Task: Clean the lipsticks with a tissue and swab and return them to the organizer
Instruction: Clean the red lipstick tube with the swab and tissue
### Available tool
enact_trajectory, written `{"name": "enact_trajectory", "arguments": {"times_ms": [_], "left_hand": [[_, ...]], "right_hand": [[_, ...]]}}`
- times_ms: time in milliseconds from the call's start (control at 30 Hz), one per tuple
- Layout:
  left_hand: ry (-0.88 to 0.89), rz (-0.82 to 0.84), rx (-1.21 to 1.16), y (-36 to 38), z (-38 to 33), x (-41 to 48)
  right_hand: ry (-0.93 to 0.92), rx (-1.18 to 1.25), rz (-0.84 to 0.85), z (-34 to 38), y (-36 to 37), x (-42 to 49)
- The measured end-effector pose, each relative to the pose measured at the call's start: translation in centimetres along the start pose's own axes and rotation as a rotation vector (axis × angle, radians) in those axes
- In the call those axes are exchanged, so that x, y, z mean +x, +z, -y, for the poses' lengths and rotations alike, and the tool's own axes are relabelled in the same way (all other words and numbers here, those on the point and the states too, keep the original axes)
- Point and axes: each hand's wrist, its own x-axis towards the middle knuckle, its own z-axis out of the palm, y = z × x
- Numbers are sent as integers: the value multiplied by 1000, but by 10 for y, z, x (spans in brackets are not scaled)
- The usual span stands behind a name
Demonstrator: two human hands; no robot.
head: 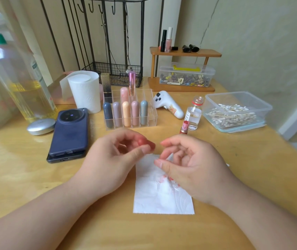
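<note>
One red piece (145,143), rounded and blurred, is sitting pinched between thumb and fingers (144,149) of the left hand (115,159), just above the far edge of the tissue (162,199). It is probably the cap of the lipstick (184,127), which is standing uncapped on the desk (36,177) just beside the bottle (194,114).

The piece is being held over the tissue, presumably so that colour is landing on paper, not wood. The tissue is lying flat and showing red smudges near its middle.

The right hand (189,165) is hovering close with its fingers half curled. A thin white thing by them may be a swab; cannot tell whether anything is gripped.

The organizer (153,112) is standing behind the hands, carrying capped sticks (126,114) with free slots at its right, within reach for the return. The swab box (263,107) is sitting open at the right.
</note>
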Motion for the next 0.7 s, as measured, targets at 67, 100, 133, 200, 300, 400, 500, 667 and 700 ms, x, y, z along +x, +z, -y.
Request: {"name": "enact_trajectory", "arguments": {"times_ms": [67, 100, 133, 200, 300, 400, 500, 667, 700], "left_hand": [[-13, -182, 247, -5, 2, 6], [-37, -222, 346, -7, 2, 9], [-68, -226, 419, -8, 3, 11], [-106, -183, 517, -7, 6, 14], [-130, -151, 565, -4, 6, 16], [-132, -142, 562, -4, 5, 18], [-141, -124, 564, -4, 5, 18], [-90, -160, 571, -3, 7, 15], [-20, -204, 575, -2, 6, 14]], "right_hand": [[-20, -161, -166, -4, -8, 7], [-48, -249, -272, -4, -14, 11], [-66, -315, -372, -4, -22, 16], [-51, -399, -481, -4, -37, 26], [65, -482, -453, -13, -47, 37], [129, -474, -370, -23, -40, 45], [137, -524, -350, -25, -33, 48], [116, -546, -362, -21, -29, 49], [119, -540, -357, -21, -28, 50]]}}
